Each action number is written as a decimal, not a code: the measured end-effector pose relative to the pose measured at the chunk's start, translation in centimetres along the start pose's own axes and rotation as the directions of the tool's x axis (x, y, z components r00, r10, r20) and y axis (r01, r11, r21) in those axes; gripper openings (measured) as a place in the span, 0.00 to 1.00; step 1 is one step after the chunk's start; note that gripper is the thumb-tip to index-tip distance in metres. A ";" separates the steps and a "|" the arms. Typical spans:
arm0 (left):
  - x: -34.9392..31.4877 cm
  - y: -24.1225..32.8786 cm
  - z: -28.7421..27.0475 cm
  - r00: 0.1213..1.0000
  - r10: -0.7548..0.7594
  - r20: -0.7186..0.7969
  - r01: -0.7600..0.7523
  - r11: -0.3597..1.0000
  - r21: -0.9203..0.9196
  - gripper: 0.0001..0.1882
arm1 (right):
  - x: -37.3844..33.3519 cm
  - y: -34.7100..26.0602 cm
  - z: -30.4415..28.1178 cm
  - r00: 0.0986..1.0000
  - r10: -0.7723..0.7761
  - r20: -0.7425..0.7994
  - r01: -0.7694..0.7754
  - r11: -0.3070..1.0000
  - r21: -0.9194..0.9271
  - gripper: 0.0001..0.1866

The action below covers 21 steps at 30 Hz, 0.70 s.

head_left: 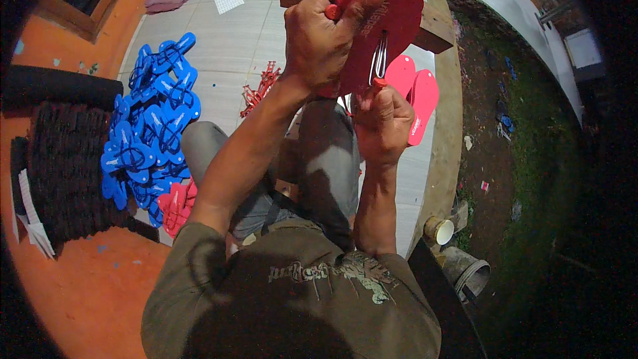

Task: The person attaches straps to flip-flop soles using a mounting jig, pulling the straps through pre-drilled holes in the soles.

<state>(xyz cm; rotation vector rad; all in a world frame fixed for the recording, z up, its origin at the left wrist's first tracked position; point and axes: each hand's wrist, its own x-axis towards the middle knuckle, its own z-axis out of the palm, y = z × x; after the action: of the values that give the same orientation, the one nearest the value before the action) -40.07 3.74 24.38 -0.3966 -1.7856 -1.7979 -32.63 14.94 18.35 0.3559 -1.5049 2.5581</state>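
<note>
Up in front of me is a red flip-flop sole (399, 3), tilted with its printed face showing. My left hand (322, 43) is closed around its left edge, the thumb pressed flat on top. A small red knob (332, 11) sticks out by the left fingers; what it belongs to is hidden. Below the sole, my right hand (384, 123) is a closed fist around a bent metal wire tool (379, 60) whose looped shaft reaches up to the sole's middle. A red end piece (379, 82) shows just above the right thumb.
A heap of blue flip-flops (156, 113) lies left, with red flip-flops (176, 207) at its near end. Red straps (261, 86) are scattered on the tiles. More red soles (422, 103) rest right, near a wooden beam (435, 33). Black stacked material (70, 169) stands far left.
</note>
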 end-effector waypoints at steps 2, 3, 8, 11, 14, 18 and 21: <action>0.0 0.0 0.0 1.000 -0.003 0.001 0.003 1.000 0.024 0.20 | 0.0 -1.1 0.5 0.992 0.124 -0.019 -0.123 0.992 0.018 0.15; 0.0 0.0 0.0 1.000 -0.005 0.001 0.004 0.999 0.036 0.20 | 0.0 -1.8 0.8 0.982 0.185 -0.028 -0.184 0.983 0.028 0.15; 0.1 1.5 -0.2 0.998 0.062 0.001 -0.061 0.985 0.159 0.18 | 0.7 -4.7 0.6 0.915 0.401 0.050 -0.403 0.914 0.042 0.14; -0.2 1.8 -0.2 1.000 -0.012 0.019 0.010 0.989 0.147 0.16 | 1.1 -6.0 1.3 0.887 0.462 0.008 -0.462 0.886 0.031 0.13; -0.1 1.8 -0.2 0.990 -0.112 0.081 0.111 0.994 0.019 0.17 | 1.6 -5.6 0.4 0.883 0.467 0.044 -0.466 0.884 -0.020 0.12; 0.0 1.5 -0.2 0.996 -0.046 0.078 0.052 0.995 -0.082 0.16 | 2.2 -6.6 1.5 0.858 0.512 -0.048 -0.513 0.848 -0.131 0.12; -0.1 1.9 -0.2 0.993 -0.076 0.094 0.079 0.997 -0.027 0.16 | 2.7 -6.5 -0.9 0.825 0.558 0.086 -0.555 0.830 -0.057 0.12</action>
<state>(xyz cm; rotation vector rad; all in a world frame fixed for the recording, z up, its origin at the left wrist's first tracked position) -38.82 3.62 25.85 -0.4349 -1.8615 -1.8904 -33.75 18.97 24.15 0.0292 -1.9169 2.9788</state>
